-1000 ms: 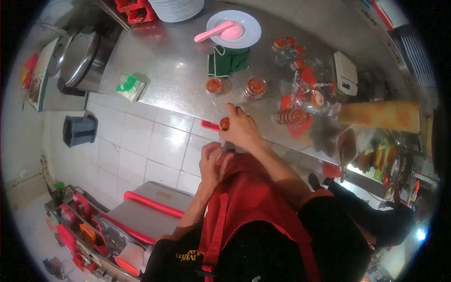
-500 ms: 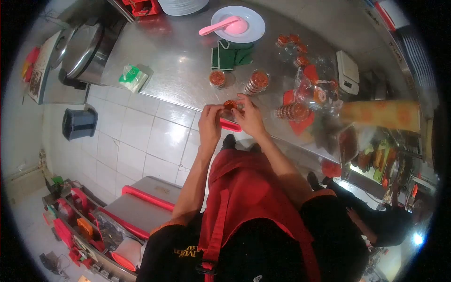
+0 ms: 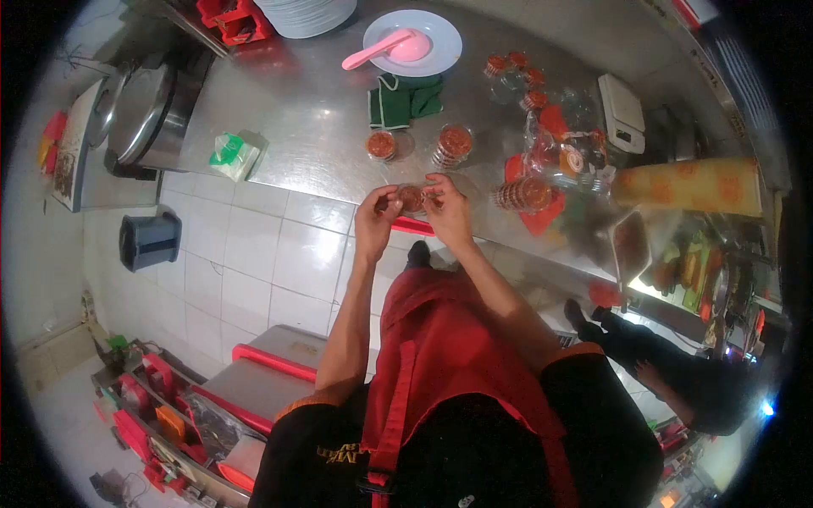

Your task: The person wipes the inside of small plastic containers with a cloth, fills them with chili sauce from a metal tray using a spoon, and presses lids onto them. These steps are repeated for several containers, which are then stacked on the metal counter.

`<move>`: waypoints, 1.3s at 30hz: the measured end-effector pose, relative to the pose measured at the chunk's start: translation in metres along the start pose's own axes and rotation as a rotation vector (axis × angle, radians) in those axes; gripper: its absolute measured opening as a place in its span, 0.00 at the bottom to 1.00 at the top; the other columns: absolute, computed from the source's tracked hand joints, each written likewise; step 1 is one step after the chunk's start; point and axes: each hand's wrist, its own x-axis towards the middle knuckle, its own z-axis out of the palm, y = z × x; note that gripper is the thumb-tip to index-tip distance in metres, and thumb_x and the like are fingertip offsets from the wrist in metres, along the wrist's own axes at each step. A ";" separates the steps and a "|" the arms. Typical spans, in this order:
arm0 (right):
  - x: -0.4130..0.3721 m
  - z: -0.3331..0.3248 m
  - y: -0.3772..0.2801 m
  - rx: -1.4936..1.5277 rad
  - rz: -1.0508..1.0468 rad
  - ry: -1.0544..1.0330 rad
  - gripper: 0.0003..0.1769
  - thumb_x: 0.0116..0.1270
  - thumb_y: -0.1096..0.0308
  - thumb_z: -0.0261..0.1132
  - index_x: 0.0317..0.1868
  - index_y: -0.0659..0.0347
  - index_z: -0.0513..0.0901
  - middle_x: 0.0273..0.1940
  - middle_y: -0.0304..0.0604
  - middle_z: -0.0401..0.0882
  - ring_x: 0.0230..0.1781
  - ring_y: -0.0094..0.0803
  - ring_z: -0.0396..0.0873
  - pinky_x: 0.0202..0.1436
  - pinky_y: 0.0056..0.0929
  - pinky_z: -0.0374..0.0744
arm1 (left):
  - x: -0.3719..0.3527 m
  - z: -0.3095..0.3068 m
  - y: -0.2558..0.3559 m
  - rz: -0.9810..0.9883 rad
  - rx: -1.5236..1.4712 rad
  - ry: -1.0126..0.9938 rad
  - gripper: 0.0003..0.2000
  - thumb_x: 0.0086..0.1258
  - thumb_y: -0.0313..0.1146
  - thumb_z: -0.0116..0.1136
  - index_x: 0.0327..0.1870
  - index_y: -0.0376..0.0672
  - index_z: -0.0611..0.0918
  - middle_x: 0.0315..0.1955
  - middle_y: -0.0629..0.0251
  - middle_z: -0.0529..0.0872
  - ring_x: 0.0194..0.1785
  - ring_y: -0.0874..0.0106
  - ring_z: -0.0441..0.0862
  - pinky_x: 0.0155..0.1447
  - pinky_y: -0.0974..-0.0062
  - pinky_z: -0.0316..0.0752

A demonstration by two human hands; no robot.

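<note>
Between my two hands, at the front edge of the steel counter, is a small clear cup of red sauce [image 3: 411, 199]. My left hand [image 3: 378, 222] pinches the cup's left side, and my right hand [image 3: 447, 212] has its fingers closed on the right side. Just beyond stand a single sauce cup [image 3: 381, 146] and a stack of sauce cups [image 3: 453, 146]. To the right, more stacked cups [image 3: 523, 195] lie tilted on their side. A folded green cloth [image 3: 405, 101] rests behind the single cup.
A white plate [image 3: 449, 42] with a pink spoon [image 3: 381, 51] is at the back. Clear containers [image 3: 563, 161], a white scale [image 3: 622, 113] and a metal tray [image 3: 631, 241] are at the right. A green-and-white packet [image 3: 233, 157] sits at the left edge. Another person [image 3: 660, 360] stands at right.
Both hands have shifted slightly on the cup, which now shows its round top more plainly. The camera view has turned a little.
</note>
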 end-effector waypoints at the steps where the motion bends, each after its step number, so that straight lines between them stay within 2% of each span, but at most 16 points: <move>1: 0.001 -0.001 0.000 0.000 0.003 0.002 0.24 0.63 0.78 0.68 0.60 0.56 0.76 0.44 0.44 0.87 0.38 0.33 0.88 0.40 0.32 0.83 | -0.001 0.000 0.001 -0.002 0.000 -0.002 0.13 0.70 0.23 0.65 0.54 0.34 0.82 0.41 0.67 0.84 0.45 0.77 0.81 0.51 0.79 0.78; 4: 0.001 -0.004 -0.005 -0.015 -0.024 -0.021 0.24 0.63 0.78 0.68 0.60 0.57 0.77 0.45 0.46 0.88 0.37 0.34 0.88 0.41 0.33 0.83 | -0.003 -0.001 0.000 -0.016 -0.007 -0.007 0.14 0.68 0.21 0.66 0.53 0.35 0.82 0.39 0.69 0.83 0.42 0.78 0.81 0.49 0.80 0.78; 6: 0.000 -0.006 -0.014 -0.087 0.003 -0.021 0.22 0.63 0.78 0.68 0.57 0.55 0.78 0.41 0.46 0.89 0.36 0.40 0.88 0.41 0.36 0.84 | 0.002 0.000 -0.004 -0.016 0.122 0.001 0.14 0.66 0.19 0.67 0.52 0.37 0.82 0.37 0.72 0.81 0.40 0.79 0.80 0.47 0.81 0.78; 13: 0.007 -0.003 0.003 0.082 0.079 -0.045 0.20 0.62 0.76 0.69 0.54 0.55 0.80 0.37 0.44 0.88 0.34 0.37 0.88 0.40 0.35 0.84 | 0.003 0.002 0.006 -0.027 0.132 -0.008 0.13 0.66 0.19 0.67 0.50 0.36 0.82 0.35 0.72 0.80 0.38 0.81 0.79 0.43 0.81 0.78; 15: 0.009 -0.004 0.000 0.081 0.131 -0.038 0.19 0.61 0.76 0.69 0.53 0.56 0.81 0.34 0.44 0.88 0.33 0.35 0.88 0.39 0.34 0.84 | 0.004 0.004 0.009 -0.141 -0.021 0.008 0.08 0.68 0.20 0.64 0.47 0.35 0.83 0.34 0.71 0.82 0.36 0.81 0.79 0.40 0.82 0.78; 16: 0.009 -0.003 0.002 0.082 0.133 -0.036 0.19 0.61 0.76 0.69 0.53 0.56 0.81 0.34 0.44 0.88 0.33 0.35 0.88 0.39 0.34 0.84 | 0.006 0.003 0.006 -0.142 -0.020 0.005 0.08 0.68 0.20 0.64 0.47 0.35 0.83 0.34 0.71 0.82 0.36 0.81 0.79 0.40 0.82 0.78; 18: 0.012 -0.001 0.007 0.041 0.111 -0.039 0.19 0.59 0.77 0.70 0.52 0.56 0.81 0.33 0.44 0.87 0.32 0.34 0.87 0.38 0.34 0.83 | 0.016 0.000 0.002 -0.112 0.159 0.007 0.06 0.73 0.28 0.63 0.44 0.36 0.84 0.32 0.70 0.82 0.36 0.80 0.79 0.38 0.81 0.78; 21: 0.011 0.001 0.009 0.044 0.142 -0.033 0.20 0.57 0.77 0.70 0.51 0.55 0.81 0.33 0.44 0.87 0.32 0.36 0.87 0.39 0.34 0.83 | 0.022 0.007 0.014 -0.201 0.127 0.015 0.05 0.74 0.28 0.62 0.40 0.36 0.84 0.30 0.69 0.83 0.34 0.80 0.78 0.34 0.81 0.76; 22: 0.012 0.001 0.007 0.037 0.141 -0.020 0.20 0.57 0.77 0.70 0.51 0.55 0.81 0.33 0.44 0.87 0.32 0.36 0.87 0.39 0.34 0.83 | 0.024 0.008 0.006 -0.197 0.122 0.002 0.05 0.74 0.28 0.62 0.40 0.36 0.84 0.30 0.69 0.83 0.34 0.80 0.78 0.34 0.81 0.76; 24: 0.010 -0.001 0.002 -0.065 0.077 -0.005 0.21 0.56 0.76 0.69 0.52 0.55 0.81 0.33 0.44 0.87 0.34 0.38 0.87 0.40 0.36 0.83 | 0.027 0.005 -0.018 0.014 0.235 0.057 0.04 0.74 0.27 0.61 0.38 0.36 0.83 0.30 0.68 0.84 0.34 0.81 0.78 0.33 0.81 0.75; 29: 0.006 0.000 -0.003 -0.011 0.082 0.016 0.20 0.59 0.75 0.68 0.53 0.55 0.80 0.35 0.46 0.88 0.35 0.41 0.87 0.43 0.38 0.83 | 0.009 0.007 -0.027 -0.006 0.062 0.011 0.05 0.73 0.27 0.63 0.42 0.40 0.79 0.35 0.71 0.81 0.36 0.81 0.76 0.38 0.80 0.74; 31: 0.008 0.004 -0.008 -0.045 0.043 -0.001 0.20 0.63 0.77 0.69 0.56 0.57 0.80 0.37 0.42 0.88 0.35 0.28 0.87 0.39 0.30 0.83 | 0.008 -0.004 -0.024 0.001 0.065 0.043 0.06 0.72 0.27 0.64 0.44 0.40 0.79 0.36 0.70 0.81 0.37 0.81 0.76 0.40 0.80 0.74; 35: -0.007 -0.005 -0.032 0.271 0.118 -0.050 0.18 0.72 0.70 0.66 0.60 0.61 0.78 0.33 0.36 0.86 0.28 0.19 0.82 0.31 0.23 0.80 | 0.003 -0.007 0.038 -0.010 0.061 0.083 0.06 0.73 0.26 0.62 0.45 0.39 0.79 0.39 0.68 0.81 0.35 0.81 0.76 0.38 0.82 0.73; 37: -0.013 -0.013 -0.033 0.210 0.126 -0.089 0.17 0.71 0.69 0.67 0.59 0.60 0.80 0.32 0.37 0.85 0.27 0.19 0.81 0.31 0.24 0.80 | 0.015 -0.001 0.075 0.034 0.005 0.165 0.06 0.73 0.26 0.61 0.47 0.40 0.79 0.38 0.68 0.81 0.33 0.81 0.77 0.35 0.82 0.74; 38: -0.018 -0.016 -0.037 0.155 -0.017 -0.066 0.18 0.70 0.69 0.67 0.59 0.60 0.80 0.33 0.37 0.86 0.30 0.21 0.83 0.34 0.25 0.82 | 0.030 -0.002 0.077 0.108 0.085 0.163 0.06 0.74 0.27 0.61 0.47 0.40 0.78 0.39 0.67 0.81 0.32 0.81 0.78 0.34 0.81 0.75; 39: -0.022 -0.021 -0.038 0.200 0.045 -0.136 0.18 0.70 0.69 0.67 0.59 0.60 0.80 0.35 0.38 0.87 0.31 0.22 0.83 0.36 0.26 0.82 | 0.046 -0.007 0.076 0.177 0.166 0.154 0.06 0.74 0.28 0.60 0.47 0.41 0.78 0.39 0.67 0.82 0.31 0.81 0.78 0.33 0.81 0.75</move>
